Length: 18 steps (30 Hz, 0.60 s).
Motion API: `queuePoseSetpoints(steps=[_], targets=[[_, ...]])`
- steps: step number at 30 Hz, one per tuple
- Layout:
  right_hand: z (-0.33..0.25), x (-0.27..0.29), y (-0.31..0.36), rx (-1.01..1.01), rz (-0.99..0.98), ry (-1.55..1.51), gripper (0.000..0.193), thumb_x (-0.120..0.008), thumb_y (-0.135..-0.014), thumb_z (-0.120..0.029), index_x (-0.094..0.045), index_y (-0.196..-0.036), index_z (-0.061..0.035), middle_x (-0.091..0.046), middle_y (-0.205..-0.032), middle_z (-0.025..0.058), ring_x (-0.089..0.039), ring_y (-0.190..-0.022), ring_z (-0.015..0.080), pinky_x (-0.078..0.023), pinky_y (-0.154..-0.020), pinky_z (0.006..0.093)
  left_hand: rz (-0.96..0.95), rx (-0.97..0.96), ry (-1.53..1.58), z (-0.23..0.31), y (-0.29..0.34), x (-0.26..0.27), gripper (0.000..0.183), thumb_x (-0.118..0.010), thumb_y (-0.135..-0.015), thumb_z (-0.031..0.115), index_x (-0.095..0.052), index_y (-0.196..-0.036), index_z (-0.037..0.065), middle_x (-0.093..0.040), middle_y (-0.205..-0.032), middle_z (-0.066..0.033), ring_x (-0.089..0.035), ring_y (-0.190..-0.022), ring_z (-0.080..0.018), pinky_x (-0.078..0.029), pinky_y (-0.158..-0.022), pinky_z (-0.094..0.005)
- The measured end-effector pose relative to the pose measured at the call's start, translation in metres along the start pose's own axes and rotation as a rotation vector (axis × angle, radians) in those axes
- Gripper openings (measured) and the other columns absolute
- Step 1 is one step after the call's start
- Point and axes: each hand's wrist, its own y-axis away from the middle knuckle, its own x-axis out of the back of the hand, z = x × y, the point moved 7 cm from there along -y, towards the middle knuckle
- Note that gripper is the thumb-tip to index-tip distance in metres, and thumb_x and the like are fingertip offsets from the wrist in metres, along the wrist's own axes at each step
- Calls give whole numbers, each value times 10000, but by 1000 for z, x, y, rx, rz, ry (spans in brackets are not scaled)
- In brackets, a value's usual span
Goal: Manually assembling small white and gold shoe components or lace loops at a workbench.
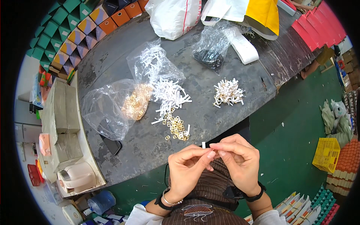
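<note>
Close in front of my body, above the table's near edge, my two hands meet fingertip to fingertip. My left hand [186, 165] is closed in a pinch on a short white strip [203, 144], whose end sticks up past the fingers. Fingers and thumb of my right hand [240, 157] are pressed together against the left fingertips. A tiny gold-brown bit shows between them, mostly covered. Just beyond lie a scatter of gold buckles [176, 125] and a heap of loose white strips [168, 93]. Farther right is a pile of white strips with gold bits among them [228, 92].
Clear bags of gold buckles [135, 103] and white strips [152, 60] lie open on the dark table [150, 150]. A black phone [111, 144] rests near the left edge. Farther back are a bag with dark contents [210, 48] and a white sack [174, 18]. Stacked boxes [69, 47] line the far left.
</note>
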Motion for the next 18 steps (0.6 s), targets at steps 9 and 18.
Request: queuePoseSetpoints(steps=[9, 18], targets=[[12, 2, -1, -140, 44, -284, 235, -565, -891, 61, -566, -1125, 80, -597, -967, 98, -631, -884, 151, -538, -794, 262, -84, -91, -256, 18, -1, -7, 181, -625, -854, -47, -668, -1030, -50, -622, -858, -91, -621, -716, -131, -540, -614, -250], [24, 5, -3, -285, -18, -486, 182, -648, -847, 26, -599, -1020, 55, -639, -919, 116, -642, -844, 160, -552, -739, 286, -133, 58, 114, 12, -2, 1, 202, -589, -901, 20, -561, -1080, -68, -630, -822, -121, -620, -703, -161, -546, -581, -276]])
